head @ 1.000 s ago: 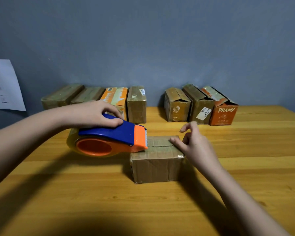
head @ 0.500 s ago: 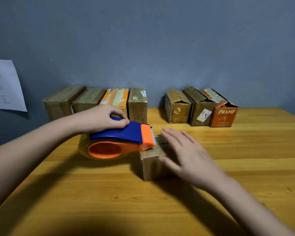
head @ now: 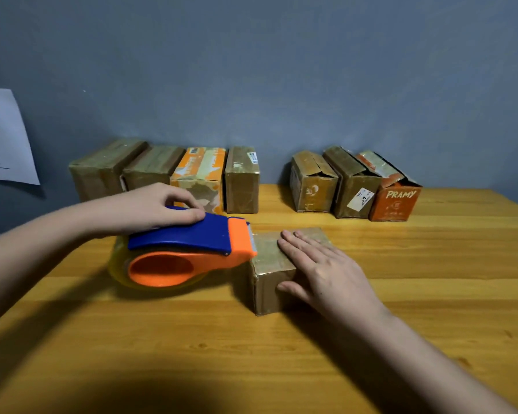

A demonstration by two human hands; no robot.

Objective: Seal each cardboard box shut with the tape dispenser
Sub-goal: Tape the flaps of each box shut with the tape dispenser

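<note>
Left hand [head: 159, 207]: fingers curled over the blue top of the tape dispenser [head: 180, 252], gripping it. Right hand [head: 323, 270]: fingers straight, slightly spread, flat on the cardboard box [head: 269, 264]; thumb against its near side. Dispenser's orange nose touches the box edge just left of the right fingers, on the worktop [head: 192, 348].

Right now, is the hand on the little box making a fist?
No, the right hand lies flat with straight fingers on top of the small cardboard box, its thumb against the box's front.
</note>
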